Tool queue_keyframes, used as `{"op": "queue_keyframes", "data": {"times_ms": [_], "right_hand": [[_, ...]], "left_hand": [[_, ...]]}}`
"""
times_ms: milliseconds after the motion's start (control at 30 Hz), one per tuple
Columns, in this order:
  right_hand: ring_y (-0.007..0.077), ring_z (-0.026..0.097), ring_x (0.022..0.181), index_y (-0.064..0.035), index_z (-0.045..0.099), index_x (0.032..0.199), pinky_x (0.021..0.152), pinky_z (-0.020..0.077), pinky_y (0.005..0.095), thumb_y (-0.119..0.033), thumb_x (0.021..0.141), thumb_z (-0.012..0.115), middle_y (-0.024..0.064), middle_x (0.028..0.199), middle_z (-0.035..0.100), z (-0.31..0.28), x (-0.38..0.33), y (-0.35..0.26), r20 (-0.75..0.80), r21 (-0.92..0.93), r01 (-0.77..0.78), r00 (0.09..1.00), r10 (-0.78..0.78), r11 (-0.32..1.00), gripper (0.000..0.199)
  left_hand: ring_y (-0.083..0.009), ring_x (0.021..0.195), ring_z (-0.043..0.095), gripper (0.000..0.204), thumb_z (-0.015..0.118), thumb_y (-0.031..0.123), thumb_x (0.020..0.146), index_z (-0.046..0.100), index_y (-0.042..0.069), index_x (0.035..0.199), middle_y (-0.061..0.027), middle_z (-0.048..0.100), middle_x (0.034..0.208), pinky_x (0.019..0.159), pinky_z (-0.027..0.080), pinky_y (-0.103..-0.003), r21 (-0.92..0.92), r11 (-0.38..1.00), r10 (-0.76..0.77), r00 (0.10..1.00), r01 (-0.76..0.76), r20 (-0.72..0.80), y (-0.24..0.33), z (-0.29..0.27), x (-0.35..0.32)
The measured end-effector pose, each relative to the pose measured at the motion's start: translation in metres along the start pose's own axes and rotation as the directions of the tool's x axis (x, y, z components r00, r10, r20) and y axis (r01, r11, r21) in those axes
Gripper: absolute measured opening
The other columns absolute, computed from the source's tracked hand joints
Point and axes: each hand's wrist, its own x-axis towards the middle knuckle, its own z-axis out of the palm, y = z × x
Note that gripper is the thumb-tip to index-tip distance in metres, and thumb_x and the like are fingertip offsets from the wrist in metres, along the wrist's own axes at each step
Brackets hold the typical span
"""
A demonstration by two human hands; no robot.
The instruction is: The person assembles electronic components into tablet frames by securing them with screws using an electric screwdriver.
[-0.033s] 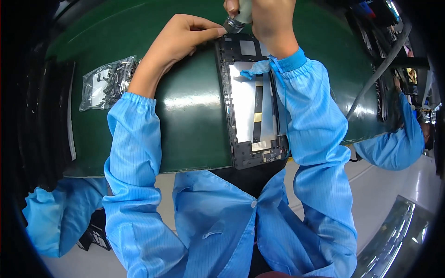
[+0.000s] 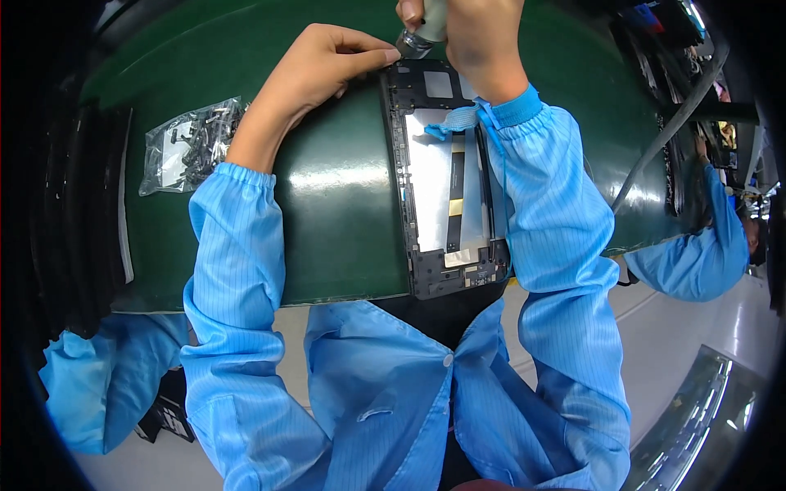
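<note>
While the right hand (image 2: 485,51) grips a pale tool (image 2: 434,23) | left hand (image 2: 321,67) pinches narrow by the open tablet (image 2: 427,180) | can't tell if holding anything tbh

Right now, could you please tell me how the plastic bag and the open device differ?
The plastic bag is clear and crumpled; the open device is flat, black and silvery. The device is also longer than the bag. Both lie on the green table.
</note>
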Motion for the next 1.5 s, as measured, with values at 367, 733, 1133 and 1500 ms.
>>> {"op": "queue_keyframes", "data": {"times_ms": [367,733,1133,1500], "right_hand": [[0.0121,0.056,0.050,0.0043,0.059,0.109,0.046,0.0457,0.0253,0.004,0.087,0.053,0.0113,0.084,0.069,0.002,-0.002,0.009,0.030,0.043,-0.012,0.999,0.011,0.999,0.023],[0.0129,0.056,0.051,0.0048,0.058,0.110,0.045,0.0459,0.0271,0.003,0.087,0.051,0.0126,0.084,0.068,-0.001,0.000,0.007,0.022,-0.015,0.008,1.000,-0.007,1.000,0.024],[0.0137,0.055,0.051,0.0036,0.056,0.111,0.045,0.0456,0.0269,0.003,0.086,0.050,0.0146,0.089,0.068,0.002,-0.001,0.010,-0.002,-0.042,0.000,1.000,-0.001,0.999,0.025],[0.0151,0.055,0.051,0.0031,0.057,0.107,0.047,0.0466,0.0277,0.002,0.086,0.052,0.0149,0.088,0.067,0.003,-0.003,0.012,-0.010,-0.052,0.006,1.000,-0.006,0.999,0.022]], "left_hand": [[-0.0066,0.052,0.052,0.027,0.072,0.022,0.090,0.076,-0.002,0.102,-0.0037,0.064,0.071,0.047,0.041,-0.021,-0.055,0.993,0.106,0.994,-0.107,-0.019,-0.007,0.002,0.001],[-0.0098,0.064,0.060,0.028,0.068,0.021,0.092,0.074,-0.004,0.105,-0.0074,0.068,0.080,0.053,0.049,-0.022,-0.037,0.995,0.097,0.995,-0.097,0.004,-0.009,0.000,0.004],[-0.0110,0.072,0.063,0.029,0.067,0.020,0.093,0.074,-0.003,0.108,-0.0099,0.071,0.087,0.056,0.050,-0.022,0.006,0.997,0.080,0.997,-0.080,-0.002,-0.010,0.000,0.006],[-0.0097,0.070,0.061,0.028,0.066,0.019,0.094,0.074,-0.004,0.108,-0.0086,0.069,0.085,0.057,0.051,-0.021,-0.003,0.999,0.052,0.999,-0.052,0.009,-0.011,-0.001,0.006]]}}
